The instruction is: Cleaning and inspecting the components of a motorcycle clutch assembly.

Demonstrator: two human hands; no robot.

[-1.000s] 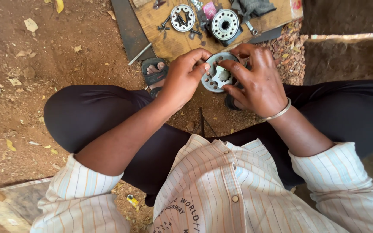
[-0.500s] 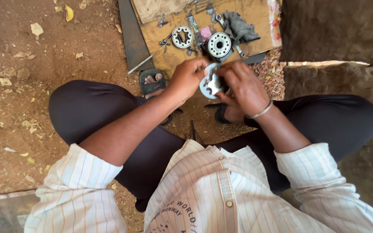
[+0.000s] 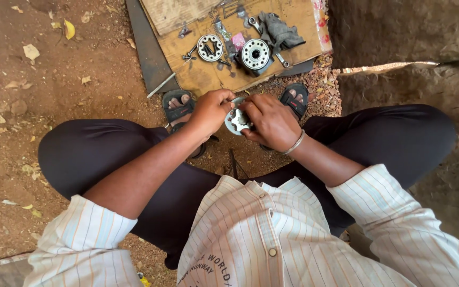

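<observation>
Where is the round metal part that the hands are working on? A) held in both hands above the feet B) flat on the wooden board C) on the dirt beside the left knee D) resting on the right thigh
A: the left hand and right hand both grip the round metal part, in front of the wooden board.

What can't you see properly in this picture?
- Round metal part, head view: mostly covered by the left hand and right hand; its shape is unclear.
- Fingertips: curled around the part, so the grip is hidden.
- Small tools on the wooden board: too small to tell apart.
- Board's far side: cut off by the top edge.
- Grey rag: hides whatever lies beneath.
</observation>
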